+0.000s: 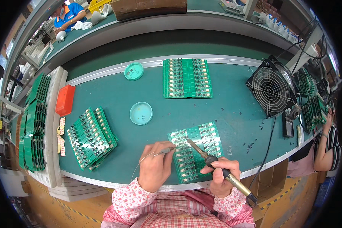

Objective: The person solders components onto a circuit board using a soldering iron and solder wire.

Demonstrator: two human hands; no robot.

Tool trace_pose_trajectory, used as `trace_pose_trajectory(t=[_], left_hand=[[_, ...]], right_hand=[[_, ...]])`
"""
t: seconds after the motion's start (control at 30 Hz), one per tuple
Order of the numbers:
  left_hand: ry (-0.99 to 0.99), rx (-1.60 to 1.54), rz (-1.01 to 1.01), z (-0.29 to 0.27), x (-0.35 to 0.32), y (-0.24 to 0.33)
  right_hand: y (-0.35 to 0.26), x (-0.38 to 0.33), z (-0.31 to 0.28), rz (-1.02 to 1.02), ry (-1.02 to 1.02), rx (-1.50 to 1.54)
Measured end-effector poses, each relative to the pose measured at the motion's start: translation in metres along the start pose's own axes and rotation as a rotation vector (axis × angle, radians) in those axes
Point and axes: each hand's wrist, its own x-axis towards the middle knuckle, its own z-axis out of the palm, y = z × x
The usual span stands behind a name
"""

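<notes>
A: Soldering under way. Right hand [221, 175] grips the soldering iron [212, 162] like a pen; left hand [154, 164] pinches solder wire [161, 152].

B: Board?

A: Green circuit panel [195, 150] lies flat on the table [231, 114], near edge. Best to keep tip and wire meeting on one pad, briefly.

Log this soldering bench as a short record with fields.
left hand: feeds solder wire to the board
right hand: grips soldering iron, tip on the board
work piece: green circuit board panel on the green bench
nearby: stacked boards, round teal dish, fan
</notes>
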Motion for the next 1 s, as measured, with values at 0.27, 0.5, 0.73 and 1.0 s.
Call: trace_pose_trajectory(t=[0.27, 0.5, 0.73, 1.0], left_hand=[[-0.006, -0.001, 0.014, -0.001, 0.001, 0.000], [0.011, -0.007, 0.028, -0.001, 0.001, 0.000], [0.029, 0.004, 0.026, 0.000, 0.001, 0.000], [0.022, -0.003, 0.035, 0.000, 0.001, -0.002]], right_hand=[[-0.005, 0.001, 0.000, 0.075, -0.023, -0.052], [-0.010, 0.006, 0.002, 0.216, -0.104, -0.140], [-0.008, 0.008, 0.006, 0.255, -0.141, -0.157], [-0.003, 0.014, 0.006, -0.052, -0.257, -0.272]])
